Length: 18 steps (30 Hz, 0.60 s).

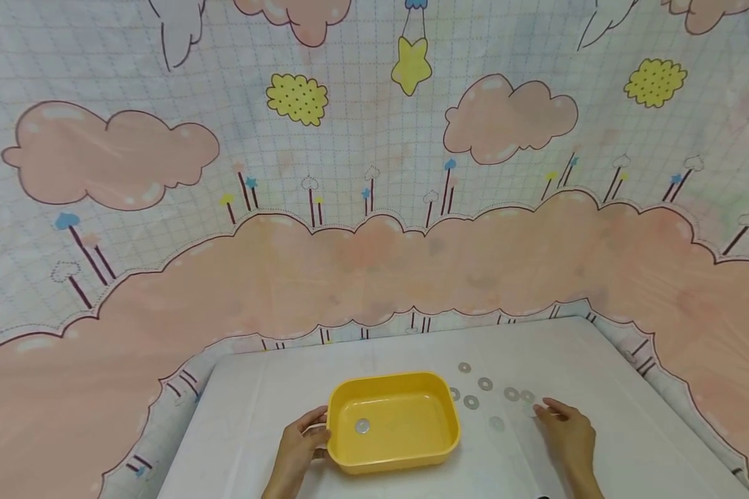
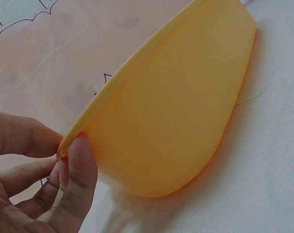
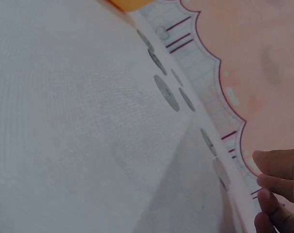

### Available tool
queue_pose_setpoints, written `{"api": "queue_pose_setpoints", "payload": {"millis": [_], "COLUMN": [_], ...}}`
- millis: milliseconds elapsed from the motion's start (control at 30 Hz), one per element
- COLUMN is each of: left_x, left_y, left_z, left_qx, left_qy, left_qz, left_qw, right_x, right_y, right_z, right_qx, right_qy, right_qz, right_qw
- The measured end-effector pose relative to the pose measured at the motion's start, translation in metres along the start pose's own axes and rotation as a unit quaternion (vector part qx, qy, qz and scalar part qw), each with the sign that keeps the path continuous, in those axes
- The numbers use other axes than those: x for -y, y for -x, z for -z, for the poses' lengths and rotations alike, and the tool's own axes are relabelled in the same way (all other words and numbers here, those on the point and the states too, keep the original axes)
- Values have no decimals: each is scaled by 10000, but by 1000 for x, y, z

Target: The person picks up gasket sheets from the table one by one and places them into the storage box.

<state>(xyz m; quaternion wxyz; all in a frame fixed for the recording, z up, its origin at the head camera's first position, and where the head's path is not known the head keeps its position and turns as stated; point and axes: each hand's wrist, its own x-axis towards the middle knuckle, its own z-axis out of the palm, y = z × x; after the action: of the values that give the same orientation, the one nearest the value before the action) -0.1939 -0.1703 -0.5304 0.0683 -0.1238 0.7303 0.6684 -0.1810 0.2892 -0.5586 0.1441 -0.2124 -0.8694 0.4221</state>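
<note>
A shallow yellow plastic tray point(image 1: 394, 461) sits on the white tabletop. My left hand point(image 1: 299, 443) pinches its left rim, with fingers on both sides of the edge in the left wrist view point(image 2: 71, 182). Inside the tray lies one flat grey metal washer point(image 1: 363, 426). Several more washers point(image 1: 485, 384) lie scattered to the right of the tray. My right hand point(image 1: 568, 433) hovers beside the rightmost washer point(image 1: 528, 397), its fingers loosely bent. In the right wrist view nothing shows between those fingers point(image 3: 278, 164), which stand a little apart from the closest washer point(image 3: 221, 172).
The white-covered table point(image 1: 274, 381) ends at a back edge against a curtain point(image 1: 374, 270) printed with clouds and stars. The same cloth hangs along both sides. One washer point(image 1: 496, 423) lies nearer the front than the others.
</note>
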Motion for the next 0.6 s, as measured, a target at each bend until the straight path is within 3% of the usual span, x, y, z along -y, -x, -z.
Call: {"api": "queue_pose_setpoints", "payload": {"millis": [233, 600], "left_x": [-2, -2], "left_y": [1, 0], "left_z": [0, 0], "left_qx": [-18, -13], "left_qy": [8, -17], "left_qz": [34, 69], "left_qw": [10000, 10000], "right_x": [0, 0], "right_y": [0, 1], "right_z": [-10, -21], "right_qx": [-148, -515], "right_qy": [7, 599], "right_qz": [-61, 84], "right_qw": [9999, 9968]}}
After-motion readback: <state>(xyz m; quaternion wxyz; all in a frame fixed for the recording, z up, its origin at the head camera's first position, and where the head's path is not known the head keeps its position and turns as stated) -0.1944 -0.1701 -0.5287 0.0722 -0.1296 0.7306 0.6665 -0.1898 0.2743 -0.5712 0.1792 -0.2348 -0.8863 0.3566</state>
